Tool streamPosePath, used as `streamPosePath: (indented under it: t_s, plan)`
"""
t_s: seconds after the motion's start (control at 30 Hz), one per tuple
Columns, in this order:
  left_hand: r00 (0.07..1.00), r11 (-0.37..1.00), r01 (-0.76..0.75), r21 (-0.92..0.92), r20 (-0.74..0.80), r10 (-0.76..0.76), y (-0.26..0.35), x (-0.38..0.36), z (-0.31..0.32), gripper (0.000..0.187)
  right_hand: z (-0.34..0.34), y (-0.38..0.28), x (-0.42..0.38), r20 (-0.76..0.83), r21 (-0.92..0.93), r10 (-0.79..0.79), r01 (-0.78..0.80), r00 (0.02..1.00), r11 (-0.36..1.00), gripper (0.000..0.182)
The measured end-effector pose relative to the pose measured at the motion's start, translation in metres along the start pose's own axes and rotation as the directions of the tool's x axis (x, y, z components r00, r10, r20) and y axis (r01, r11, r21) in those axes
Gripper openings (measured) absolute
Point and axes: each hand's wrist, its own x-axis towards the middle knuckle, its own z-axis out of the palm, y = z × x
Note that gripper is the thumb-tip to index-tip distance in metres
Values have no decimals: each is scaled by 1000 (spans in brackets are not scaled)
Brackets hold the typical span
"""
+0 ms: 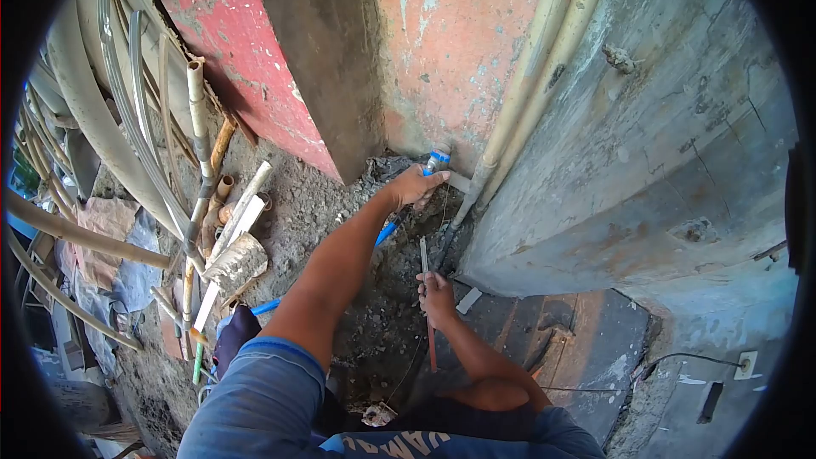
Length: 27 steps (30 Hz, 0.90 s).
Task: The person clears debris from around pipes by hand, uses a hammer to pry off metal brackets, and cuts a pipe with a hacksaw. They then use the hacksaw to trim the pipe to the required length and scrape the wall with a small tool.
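Note:
My left hand point(414, 186) is at the foot of the peeling orange wall, its fingers closed around a pipe fitting with a blue band point(439, 158). A blue pipe point(385, 233) runs down from beside that hand, partly hidden by my forearm. Lower and to the right, my right hand point(436, 296) grips a hacksaw blade or similar thin strip point(424, 257), pale at the top and reddish at its lower end point(432, 348). The strip stands roughly lengthwise over the dug soil.
Two beige pipes point(544, 51) run down the corner beside the grey wall point(646, 153). Bent pipes and hoses point(110, 136) crowd the left, near a red-painted panel point(246, 51). Dark boards point(552, 331) lie at lower right; an outlet point(745, 365) is on the wall.

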Motion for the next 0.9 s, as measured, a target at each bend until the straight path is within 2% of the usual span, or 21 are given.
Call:
streamPosePath:
  t_s: [0.03,0.07,0.1,0.17,0.2,0.3,0.33,0.37,0.4,0.43,0.47,0.5,0.53,0.6,0.63,0.67,0.7,0.73,0.8,0.83,0.9]
  plan:
    - [970,958,-118,261,-175,168,-5,0,4,40,0,2,1,-2,9,-26,26,1000,1000,32]
    - [863,803,-177,569,-302,404,-19,7,10,38,0,1,2,0,12,-32,32,1000,999,32]
    - [863,799,-178,574,-299,407,-16,0,22,38,0,1,2,-23,5,-16,17,1000,1000,32]
    - [696,722,218,657,-623,357,-4,-11,44,33,2,-1,3,-43,-7,-16,16,999,1000,33]
    - [704,731,261,630,-643,303,2,-13,47,33,3,-3,3,-42,-12,-18,18,999,1000,33]
    - [721,746,245,620,-631,288,4,-11,44,34,-1,-2,0,-16,-31,-8,8,1000,999,31]
    - [726,765,106,635,-575,376,-11,-1,34,36,-3,3,1,-13,-36,-24,24,1000,999,31]
    - [870,834,-10,552,-407,280,-22,3,20,42,-3,6,2,-7,-38,-43,43,999,998,31]
    - [959,892,-98,442,-197,203,-20,-3,5,49,-4,4,0,-4,-12,-23,23,1000,1000,31]
    - [996,922,25,387,-89,10,-23,-16,-2,50,-1,3,-2,4,-9,-43,43,999,999,31]
    - [984,926,156,345,28,-176,-28,-37,-3,51,-1,4,-4,-1,-6,-12,12,1000,1000,31]
    - [986,854,139,502,12,-168,-52,-43,-7,51,-2,0,-1,-8,-6,11,-11,1000,1000,31]
    - [995,843,98,529,-24,-101,-63,-53,-15,51,-2,-1,0,0,-23,-17,17,1000,1000,31]
    - [951,792,36,609,-264,160,-65,-71,-27,50,-5,-1,4,-3,-16,-43,43,999,999,32]
    - [959,796,37,604,-245,141,-50,-85,-40,49,-7,6,0,-13,-12,-56,56,998,998,34]
    - [966,801,35,597,-224,125,-16,-98,-54,48,-7,6,0,-22,8,-43,43,999,999,33]
    - [947,771,75,632,-288,145,27,-126,-58,47,-8,7,1,-31,10,-15,16,999,1000,33]
    - [889,682,85,727,-364,278,47,-144,-73,44,-7,8,1,-35,-9,-26,26,999,1000,32]
    - [813,638,145,757,-459,359,115,-195,-107,36,-2,4,4,-39,-19,-23,22,999,1000,31]
    - [713,519,132,845,-445,542,131,-216,-136,34,-1,2,2,-25,-37,-28,27,999,999,31]
    - [639,563,294,772,-597,485,178,-262,-197,31,2,-2,6,-14,-51,-18,17,1000,999,31]
